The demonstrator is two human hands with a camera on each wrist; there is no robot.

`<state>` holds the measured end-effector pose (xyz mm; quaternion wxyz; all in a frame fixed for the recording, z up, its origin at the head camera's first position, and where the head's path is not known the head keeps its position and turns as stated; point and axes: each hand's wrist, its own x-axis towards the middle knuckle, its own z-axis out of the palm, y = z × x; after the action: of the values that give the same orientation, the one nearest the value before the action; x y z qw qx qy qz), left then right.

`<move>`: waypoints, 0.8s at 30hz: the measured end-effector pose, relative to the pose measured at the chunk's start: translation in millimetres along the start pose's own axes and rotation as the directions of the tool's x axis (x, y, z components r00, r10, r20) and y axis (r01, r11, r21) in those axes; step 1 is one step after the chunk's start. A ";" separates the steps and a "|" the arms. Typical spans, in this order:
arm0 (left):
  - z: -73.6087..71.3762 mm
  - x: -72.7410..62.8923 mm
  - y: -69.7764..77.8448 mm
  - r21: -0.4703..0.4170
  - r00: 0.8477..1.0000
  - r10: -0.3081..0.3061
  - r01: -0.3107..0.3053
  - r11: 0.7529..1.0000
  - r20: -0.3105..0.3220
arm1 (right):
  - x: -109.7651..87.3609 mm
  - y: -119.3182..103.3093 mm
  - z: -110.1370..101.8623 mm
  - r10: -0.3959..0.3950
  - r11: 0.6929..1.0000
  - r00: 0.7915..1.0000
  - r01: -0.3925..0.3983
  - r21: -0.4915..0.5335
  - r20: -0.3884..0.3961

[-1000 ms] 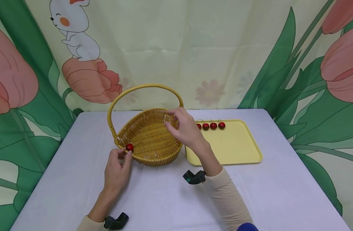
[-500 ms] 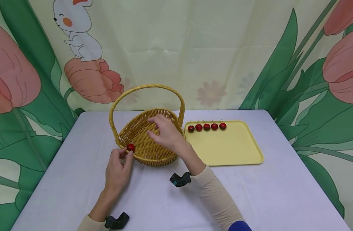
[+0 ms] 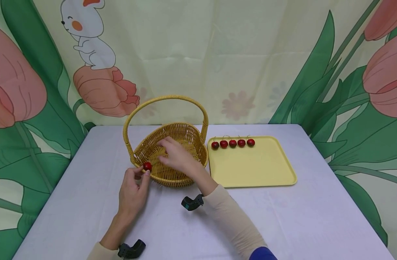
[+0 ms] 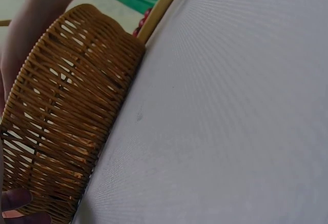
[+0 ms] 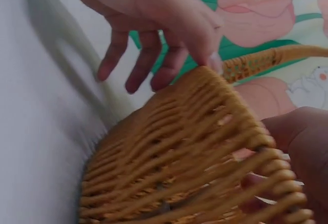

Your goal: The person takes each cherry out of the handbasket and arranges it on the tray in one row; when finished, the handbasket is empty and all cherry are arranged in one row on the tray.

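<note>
At the basket's near-left rim my left hand [image 3: 132, 191] pinches a red cherry [image 3: 147, 166] between thumb and index fingertip. A thin stem shows on the cherry's right side. Inside the wicker basket [image 3: 177, 183], over its bottom, my right hand [image 3: 177, 156] has thumb and index finger spread apart, with nothing between them. Its fingertips point left, a little above and right of the cherry. In the right wrist view the left hand [image 5: 159, 24] has its thumb tip right at the rim and its other fingers outside the woven wall; the cherry is hidden there.
The basket's tall arched handle [image 3: 167, 96] rises over it. Close to its right stands a yellow tray [image 3: 257, 166] with a row of several stemmed cherries [image 3: 232, 143] along its far-left edge. A white cloth [image 3: 172, 224] covers the table, and a printed curtain [image 3: 250, 54] hangs behind.
My right hand has moved left and down, from the basket's right rim to over its inside, near the cherry. The tray's cherries it partly covered now show. My left hand stays put with its cherry.
</note>
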<state>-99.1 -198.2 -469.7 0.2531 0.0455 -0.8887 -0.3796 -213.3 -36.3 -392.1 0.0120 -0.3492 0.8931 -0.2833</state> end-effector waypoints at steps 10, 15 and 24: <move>0.7 0.0 0.5 0.001 1.000 -0.007 0.007 1.000 0.004 | 8.5 -7.5 18.6 -0.021 0.994 0.989 0.036 -0.099 0.148; 1.2 0.2 0.4 -0.005 1.000 -0.009 0.009 1.000 0.004 | 11.1 -9.9 24.0 -0.045 0.988 0.965 0.080 -0.129 0.257; 0.8 0.2 -0.6 0.002 1.000 -0.014 0.014 1.000 -0.003 | 11.0 -7.5 33.0 -0.172 0.957 0.900 0.249 -0.150 0.400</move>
<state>-99.7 -198.2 -470.5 0.2517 0.0527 -0.8884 -0.3804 -209.8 -64.0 -414.0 0.1206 -0.4920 0.8539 -0.1192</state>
